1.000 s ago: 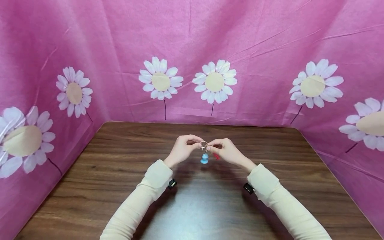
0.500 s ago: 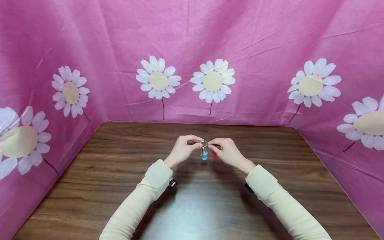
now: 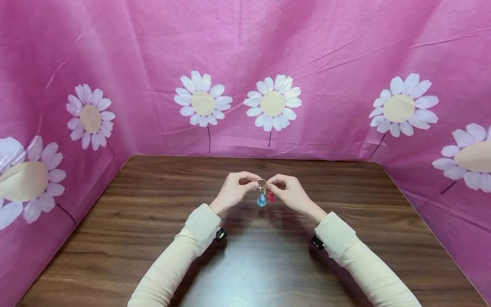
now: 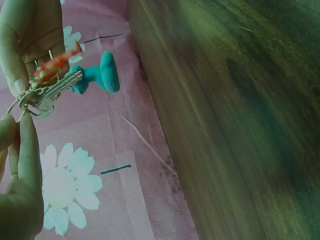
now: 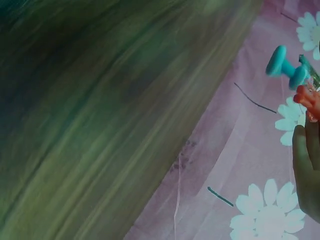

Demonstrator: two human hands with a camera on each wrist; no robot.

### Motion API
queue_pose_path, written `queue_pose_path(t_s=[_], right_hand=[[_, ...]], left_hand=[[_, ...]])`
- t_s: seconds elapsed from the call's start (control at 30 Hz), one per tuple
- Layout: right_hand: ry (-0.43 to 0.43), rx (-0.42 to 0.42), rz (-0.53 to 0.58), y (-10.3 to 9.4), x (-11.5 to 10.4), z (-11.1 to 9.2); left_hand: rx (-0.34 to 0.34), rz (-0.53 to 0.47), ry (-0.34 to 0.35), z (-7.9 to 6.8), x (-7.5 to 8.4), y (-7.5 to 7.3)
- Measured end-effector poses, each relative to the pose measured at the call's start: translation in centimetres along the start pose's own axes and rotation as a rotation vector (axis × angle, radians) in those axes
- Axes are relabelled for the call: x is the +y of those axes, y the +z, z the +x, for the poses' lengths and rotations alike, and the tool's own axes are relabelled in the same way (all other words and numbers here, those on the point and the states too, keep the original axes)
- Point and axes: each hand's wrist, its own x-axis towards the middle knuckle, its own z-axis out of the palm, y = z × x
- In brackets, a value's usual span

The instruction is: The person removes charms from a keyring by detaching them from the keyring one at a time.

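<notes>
My left hand (image 3: pixel 234 189) pinches a metal key ring (image 3: pixel 261 183) between thumb and fingertips, held up above the table. At the ring's right side, my right hand (image 3: pixel 290 192) pinches it where a gold-coloured chain meets it; the fingertips hide the exact spot. From the ring hang a silver key (image 4: pixel 42 105), a blue charm with rounded ends (image 4: pixel 102 74) and a red charm (image 4: pixel 55 65). In the right wrist view the red charm (image 5: pixel 309 100) sits just above the fingers (image 5: pixel 306 155), and the blue charm (image 5: pixel 287 67) lies beyond it.
A brown wood-grain table (image 3: pixel 245 256) lies under both arms. Pink cloth (image 3: pixel 245 42) printed with white daisies stands along its back and both sides. A small black device (image 3: pixel 220 235) is worn on the left wrist, another (image 3: pixel 317 242) on the right.
The right hand has shifted slightly to the right and up. The red charm has swung left, out from below the right hand, closer to the blue charm. The left hand stays put.
</notes>
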Motion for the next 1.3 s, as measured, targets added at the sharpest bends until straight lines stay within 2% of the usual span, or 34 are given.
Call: queue_pose_path(t_s=[0.17, 0.33, 0.53, 0.67, 0.87, 0.97, 1.13, 1.3], right_hand=[[0.011, -0.019, 0.007, -0.2, 0.0, 0.1], [-0.005, -0.068, -0.038, -0.6, -0.2, 0.2], [-0.091, -0.064, -0.117, -0.8, -0.7, 0.3], [-0.177, -0.024, -0.189, -0.7, -0.5, 0.4], [-0.32, 0.033, -0.328, -0.8, -0.4, 0.2], [-0.361, 0.038, -0.352, -0.8, -0.5, 0.1], [-0.362, 0.043, -0.355, -0.8, -0.9, -0.1], [-0.339, 0.045, -0.334, -0.9, -1.4, -0.2]], left_hand=[[0.003, 0.003, -0.004, 0.0, 0.0, 0.0], [0.01, 0.018, 0.001, -0.1, 0.0, 0.0], [0.007, -0.014, 0.023, 0.1, 0.0, 0.0], [0.01, -0.053, 0.004, 0.1, 0.2, 0.0], [0.019, -0.049, -0.04, 0.2, 0.2, 0.2], [0.02, -0.063, -0.036, 0.4, -0.4, 0.3], [0.004, -0.092, -0.045, 1.0, -2.3, 0.6], [-0.058, -0.081, -0.086, 1.4, -3.1, 0.9]])
